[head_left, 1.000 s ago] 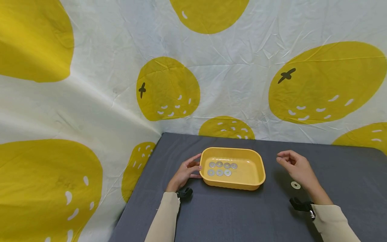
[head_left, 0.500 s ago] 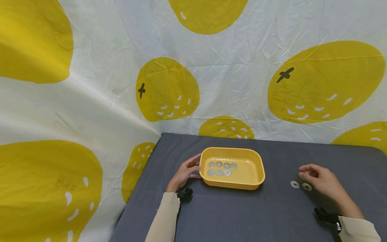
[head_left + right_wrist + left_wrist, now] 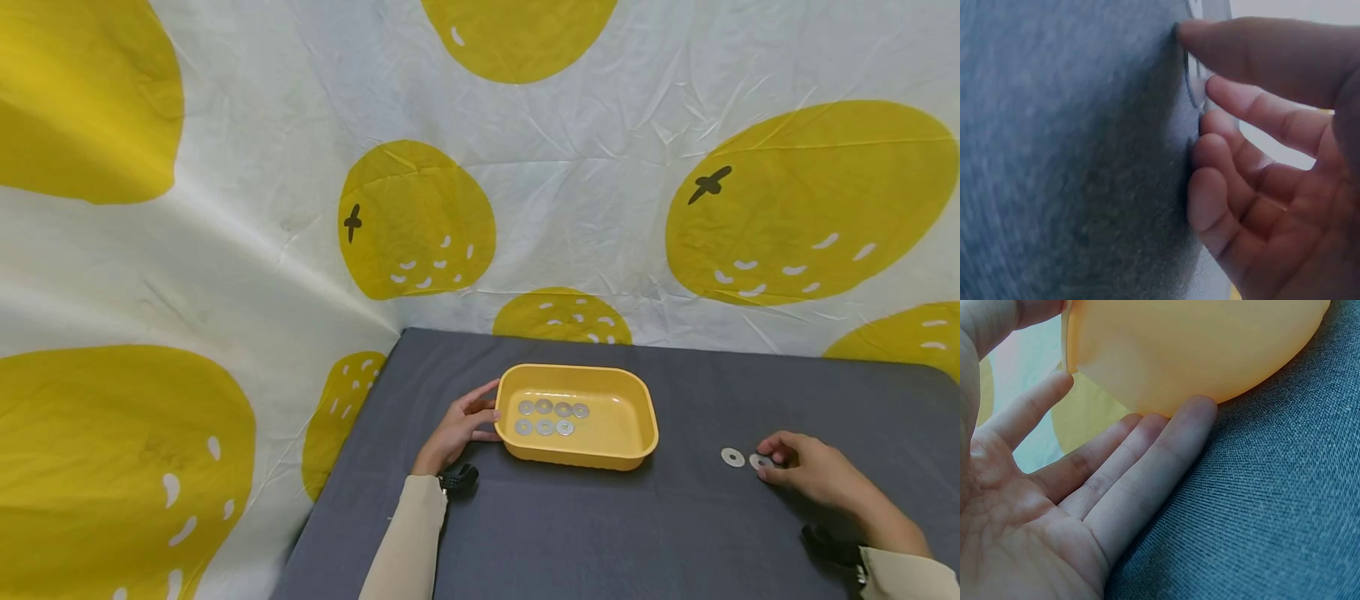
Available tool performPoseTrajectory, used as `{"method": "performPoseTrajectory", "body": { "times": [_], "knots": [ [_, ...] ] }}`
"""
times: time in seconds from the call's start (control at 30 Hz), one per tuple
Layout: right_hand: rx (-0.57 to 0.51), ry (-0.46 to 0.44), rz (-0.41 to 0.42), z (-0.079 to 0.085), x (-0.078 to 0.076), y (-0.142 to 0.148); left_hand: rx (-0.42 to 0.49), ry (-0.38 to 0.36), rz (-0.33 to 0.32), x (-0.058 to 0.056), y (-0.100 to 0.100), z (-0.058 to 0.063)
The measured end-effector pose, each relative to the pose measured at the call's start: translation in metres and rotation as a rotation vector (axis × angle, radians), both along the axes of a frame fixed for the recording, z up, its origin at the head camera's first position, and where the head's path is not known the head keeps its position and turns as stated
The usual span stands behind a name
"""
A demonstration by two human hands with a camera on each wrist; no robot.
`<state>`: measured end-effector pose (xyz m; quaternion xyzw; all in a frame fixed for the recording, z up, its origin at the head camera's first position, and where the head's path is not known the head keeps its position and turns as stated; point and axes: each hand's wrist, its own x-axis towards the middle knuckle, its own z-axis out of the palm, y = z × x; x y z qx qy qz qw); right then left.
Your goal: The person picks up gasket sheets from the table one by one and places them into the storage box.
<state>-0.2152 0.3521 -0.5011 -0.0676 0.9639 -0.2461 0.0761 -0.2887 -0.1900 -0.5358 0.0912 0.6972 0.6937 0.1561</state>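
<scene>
In the head view my left hand (image 3: 453, 429) holds the left end of a yellow plastic tray (image 3: 630, 454), its thumb at the rim. The left wrist view shows the other fingers (image 3: 1147, 469) of that hand stretched against the tray's outer wall (image 3: 1210, 350). Several silvery flat washers (image 3: 564, 427) lie in two rows on the tray's left half. My right hand (image 3: 813, 471), far to the right, pinches a washer (image 3: 759, 461) at table level between thumb and index finger. From the right wrist, this washer (image 3: 1194, 78) shows edge-on, the remaining fingers curled beside it.
Just left of the pinched one, a second loose washer (image 3: 732, 457) lies flat on the dark grey cloth-covered table (image 3: 600, 533). A white fabric backdrop (image 3: 570, 217) with yellow fruit prints rises behind the table and along its left side.
My right hand has moved right and down from beside the tray, uncovering a second washer, and its thumb and finger have closed on that washer. The left hand and tray stay put.
</scene>
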Motion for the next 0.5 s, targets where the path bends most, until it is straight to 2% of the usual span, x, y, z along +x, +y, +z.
{"method": "performPoseTrajectory", "body": {
  "times": [0.5],
  "knots": [
    [-0.029,-0.002,-0.012,-0.0036,-0.0039,0.0016,0.006,-0.006,-0.004,-0.0004,-0.0010,0.0002]
  ]
}}
